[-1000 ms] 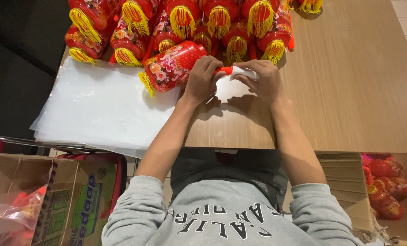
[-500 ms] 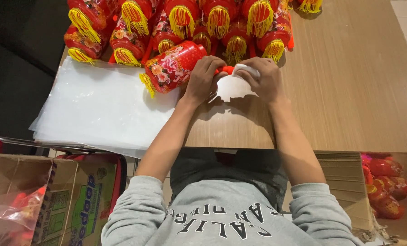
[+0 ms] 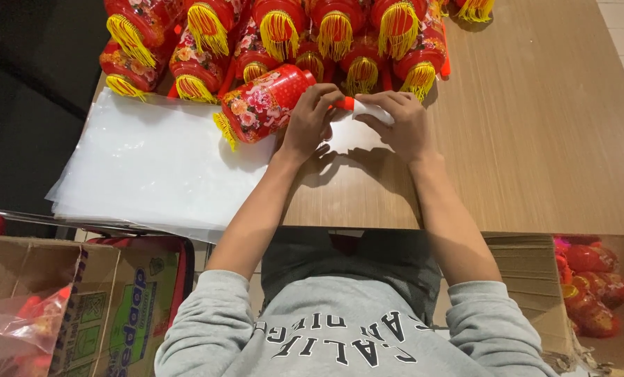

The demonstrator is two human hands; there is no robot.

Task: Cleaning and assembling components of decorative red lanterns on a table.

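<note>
Left hand [image 3: 310, 120] grips the red lantern [image 3: 266, 103]; right hand [image 3: 401, 124] pinches its white handle [image 3: 369, 110]

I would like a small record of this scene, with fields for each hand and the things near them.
left hand: grips the end of a red floral lantern with a yellow tassel
right hand: holds the lantern's white handle, orange at the joint
under hands: stack of clear plastic sheets on a wooden table
behind: pile of red lanterns
lower left: cardboard box
</note>
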